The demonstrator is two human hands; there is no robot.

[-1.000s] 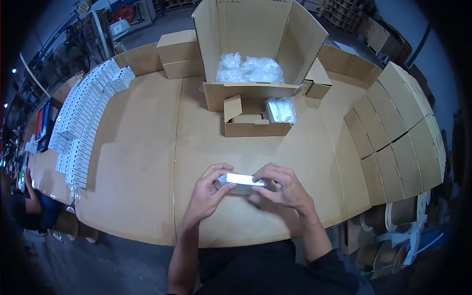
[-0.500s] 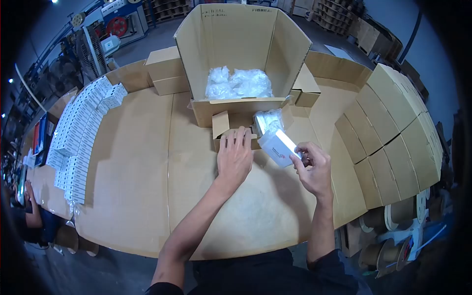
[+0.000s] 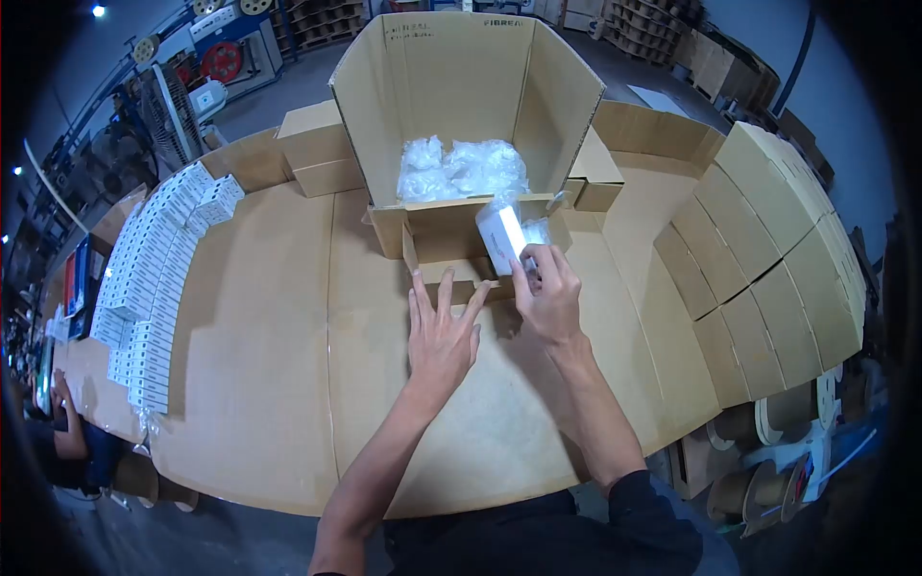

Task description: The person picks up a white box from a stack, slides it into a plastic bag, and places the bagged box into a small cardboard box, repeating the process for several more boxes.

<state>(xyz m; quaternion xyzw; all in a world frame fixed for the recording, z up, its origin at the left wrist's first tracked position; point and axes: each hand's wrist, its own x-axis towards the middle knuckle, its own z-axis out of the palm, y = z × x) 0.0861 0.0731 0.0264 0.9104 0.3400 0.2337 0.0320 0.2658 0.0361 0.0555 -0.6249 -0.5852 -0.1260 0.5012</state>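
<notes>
Pinched between the thumb and fingers of my right hand [image 3: 550, 293] is a small white box [image 3: 501, 236] in a clear plastic bag, held tilted above an open small carton [image 3: 451, 246]. My left hand [image 3: 442, 331] has its fingers spread, the tips at the carton's near flap; it holds nothing. Another plastic-wrapped item [image 3: 536, 231] shows partly behind the white box, at the carton's right end. The carton's inside is partly hidden by my hands and the box.
Behind the small carton a large open cardboard box [image 3: 461, 96] holds clear plastic bags [image 3: 461, 168]. White boxes [image 3: 158, 269] stand in rows on the left. Closed brown cartons [image 3: 768, 269] are stacked on the right. Another person's arm [image 3: 69, 422] shows at far left.
My right hand has moved left and away from me, bringing the bagged white box over the small carton. My left hand has shifted slightly left and nearer, its fingers spreading.
</notes>
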